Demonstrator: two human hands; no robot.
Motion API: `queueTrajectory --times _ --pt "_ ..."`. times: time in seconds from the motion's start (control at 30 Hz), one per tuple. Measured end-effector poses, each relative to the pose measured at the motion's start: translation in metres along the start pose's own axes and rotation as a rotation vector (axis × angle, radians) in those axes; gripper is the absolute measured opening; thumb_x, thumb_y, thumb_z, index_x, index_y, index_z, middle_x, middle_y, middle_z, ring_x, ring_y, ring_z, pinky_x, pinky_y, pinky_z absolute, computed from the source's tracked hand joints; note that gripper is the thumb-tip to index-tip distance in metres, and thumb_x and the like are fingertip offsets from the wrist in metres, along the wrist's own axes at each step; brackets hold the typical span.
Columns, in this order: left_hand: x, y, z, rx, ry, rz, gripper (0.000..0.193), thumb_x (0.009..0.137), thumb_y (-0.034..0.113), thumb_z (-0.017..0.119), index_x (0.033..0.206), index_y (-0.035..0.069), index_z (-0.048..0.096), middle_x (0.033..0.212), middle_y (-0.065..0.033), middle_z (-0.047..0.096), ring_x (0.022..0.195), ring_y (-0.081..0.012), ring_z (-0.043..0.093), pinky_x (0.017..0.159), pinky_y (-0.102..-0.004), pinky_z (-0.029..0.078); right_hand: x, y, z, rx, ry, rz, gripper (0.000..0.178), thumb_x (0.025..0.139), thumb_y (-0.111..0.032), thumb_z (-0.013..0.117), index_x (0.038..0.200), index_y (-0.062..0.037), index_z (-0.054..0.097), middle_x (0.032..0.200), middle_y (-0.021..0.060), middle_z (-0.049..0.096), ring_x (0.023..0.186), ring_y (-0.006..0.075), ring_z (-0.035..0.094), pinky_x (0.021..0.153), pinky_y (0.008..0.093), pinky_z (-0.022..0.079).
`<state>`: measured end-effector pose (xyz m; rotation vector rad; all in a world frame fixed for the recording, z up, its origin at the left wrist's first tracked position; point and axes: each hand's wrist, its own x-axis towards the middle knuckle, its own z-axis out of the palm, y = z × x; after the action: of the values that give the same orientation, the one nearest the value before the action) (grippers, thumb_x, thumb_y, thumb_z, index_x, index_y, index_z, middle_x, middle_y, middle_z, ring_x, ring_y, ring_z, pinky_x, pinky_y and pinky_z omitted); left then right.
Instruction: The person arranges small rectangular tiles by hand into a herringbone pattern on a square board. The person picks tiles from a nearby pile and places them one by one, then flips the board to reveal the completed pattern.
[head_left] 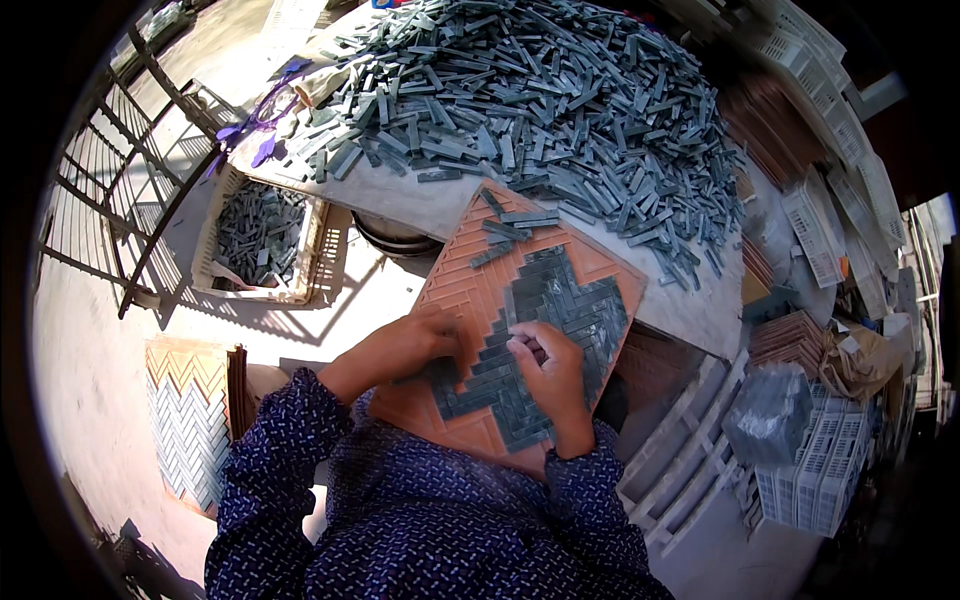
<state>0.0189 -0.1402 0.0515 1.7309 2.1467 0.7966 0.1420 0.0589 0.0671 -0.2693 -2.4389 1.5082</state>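
Sunlit counter (400, 195) heaped with grey strips (560, 90) at twelve o'clock; both hands on the orange mould (470, 285), left hand (405, 345) pressing flat, right hand (548, 370) pinching one strip (527, 347). Herringbone half filled; next, seat it snugly.

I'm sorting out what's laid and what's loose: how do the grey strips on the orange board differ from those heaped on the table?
The strips on the orange board lie flat, fitted into a herringbone pattern; the heap on the table is loose and jumbled. The board's strips form one layer, under the left hand and right hand; the heap piles up, far larger. Both look alike: grey-green narrow bars.
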Motion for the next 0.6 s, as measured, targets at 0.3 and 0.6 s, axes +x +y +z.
queueTrajectory --times 0.3,0.6 --pt "-0.008 0.019 0.010 0.035 0.052 -0.010 0.017 0.078 0.005 0.059 0.092 0.009 0.068 0.107 -0.0037 0.059 0.105 -0.0216 0.057 0.086 -0.0302 0.049 -0.007 0.006 -0.007 0.007 0.059 0.021 0.016 0.083 -0.005 0.067 0.097 0.0020 0.065 0.081 0.0068 0.065 0.068 0.0091 0.059 0.061 0.0230 0.048" --pt "0.066 -0.022 0.013 0.069 0.564 -0.316 0.021 0.077 0.011 0.065 0.095 0.003 0.058 0.093 -0.0132 0.058 0.088 -0.0343 0.059 0.074 -0.0414 0.049 -0.010 0.005 -0.006 0.045 0.081 0.027 0.013 0.083 -0.004 0.066 0.095 0.0024 0.066 0.077 0.0044 0.064 0.067 0.0085 0.059 0.061 0.0222 0.048"
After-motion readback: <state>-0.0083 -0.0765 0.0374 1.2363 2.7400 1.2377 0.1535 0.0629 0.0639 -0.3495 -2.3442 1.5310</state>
